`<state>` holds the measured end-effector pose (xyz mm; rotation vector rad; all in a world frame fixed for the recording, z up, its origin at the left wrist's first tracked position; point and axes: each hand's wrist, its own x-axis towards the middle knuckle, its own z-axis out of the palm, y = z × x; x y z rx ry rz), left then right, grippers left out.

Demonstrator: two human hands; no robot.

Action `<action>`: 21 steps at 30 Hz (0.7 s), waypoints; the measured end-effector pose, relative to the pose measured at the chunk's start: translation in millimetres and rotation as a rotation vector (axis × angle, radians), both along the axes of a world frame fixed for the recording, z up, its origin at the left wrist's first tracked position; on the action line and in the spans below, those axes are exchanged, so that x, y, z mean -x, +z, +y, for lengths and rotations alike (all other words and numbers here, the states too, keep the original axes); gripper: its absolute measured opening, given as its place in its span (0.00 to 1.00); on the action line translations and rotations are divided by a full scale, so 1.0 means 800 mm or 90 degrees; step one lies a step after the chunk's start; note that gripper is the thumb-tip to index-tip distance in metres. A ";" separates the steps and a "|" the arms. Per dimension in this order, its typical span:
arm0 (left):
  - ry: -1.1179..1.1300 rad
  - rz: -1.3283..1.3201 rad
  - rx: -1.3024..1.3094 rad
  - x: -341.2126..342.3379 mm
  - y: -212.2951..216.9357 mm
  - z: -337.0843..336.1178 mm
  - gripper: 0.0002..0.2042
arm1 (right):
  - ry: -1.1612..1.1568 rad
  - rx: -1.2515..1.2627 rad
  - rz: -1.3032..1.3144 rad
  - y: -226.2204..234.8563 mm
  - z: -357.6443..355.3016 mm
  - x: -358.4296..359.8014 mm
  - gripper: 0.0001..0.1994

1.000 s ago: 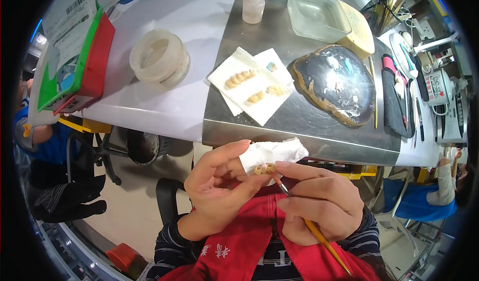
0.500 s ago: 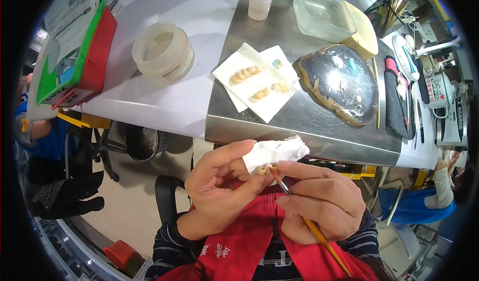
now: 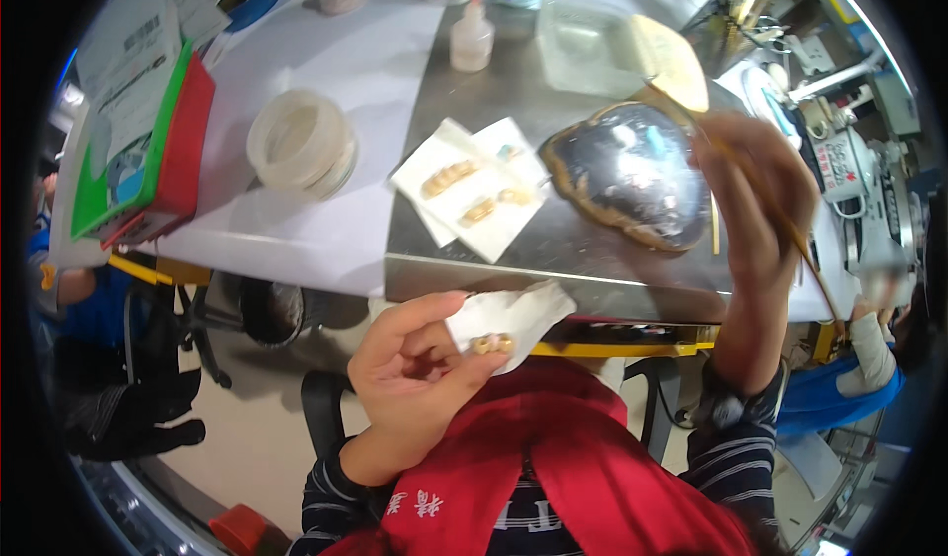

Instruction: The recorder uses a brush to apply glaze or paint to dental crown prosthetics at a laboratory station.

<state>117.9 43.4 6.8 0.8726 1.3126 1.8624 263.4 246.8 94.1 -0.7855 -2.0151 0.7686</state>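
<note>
My left hand [image 3: 407,366], low in front of the bench edge, pinches a small dental bridge [image 3: 493,344] with tooth-coloured crowns between thumb and fingers. A crumpled white tissue [image 3: 523,311] is held in the same hand, behind the bridge. My right hand [image 3: 758,186], smeared by motion, is raised at the right, closed on a paintbrush with a yellow handle [image 3: 812,270]. Its tip end reaches toward the yellow sponge [image 3: 681,67]. Below it lies a dark stone mixing slab [image 3: 624,186] with white and turquoise dabs. Folded tissues [image 3: 491,235] carry several tooth-coloured dental pieces [image 3: 449,179].
A cloudy open jar [image 3: 301,146] stands at left, beyond it a green-and-red tray [image 3: 173,156] with papers. Behind the slab are a clear square dish [image 3: 588,47] and a dropper bottle [image 3: 472,38]. Brushes and a cup [image 3: 839,166] crowd the right side.
My right hand has left the bridge with the brush and swung up and right to the slab and sponge. My left hand still holds the bridge and tissue. The view has shifted slightly.
</note>
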 end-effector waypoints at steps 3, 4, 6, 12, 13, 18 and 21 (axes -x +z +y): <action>0.002 -0.053 0.001 -0.006 0.006 0.007 0.24 | 0.087 -0.046 -0.036 0.013 0.068 0.014 0.10; 0.012 -0.091 0.029 -0.008 0.008 0.008 0.24 | 0.097 -0.016 -0.053 0.011 0.080 0.018 0.10; -0.002 -0.094 0.023 -0.009 0.011 0.012 0.24 | 0.069 -0.003 -0.101 0.005 0.101 0.034 0.10; -0.042 -0.130 0.068 -0.002 0.015 0.010 0.26 | -0.048 -0.150 -0.090 -0.002 0.109 0.004 0.09; -0.048 -0.139 0.083 -0.001 0.015 0.010 0.27 | -0.047 -0.141 -0.105 -0.004 0.106 -0.007 0.09; -0.082 -0.204 0.085 0.004 0.015 0.013 0.28 | -0.014 -0.170 -0.172 -0.013 0.063 -0.046 0.10; -0.091 -0.235 0.086 0.004 0.014 0.014 0.29 | 0.081 0.194 0.053 -0.020 0.023 -0.061 0.09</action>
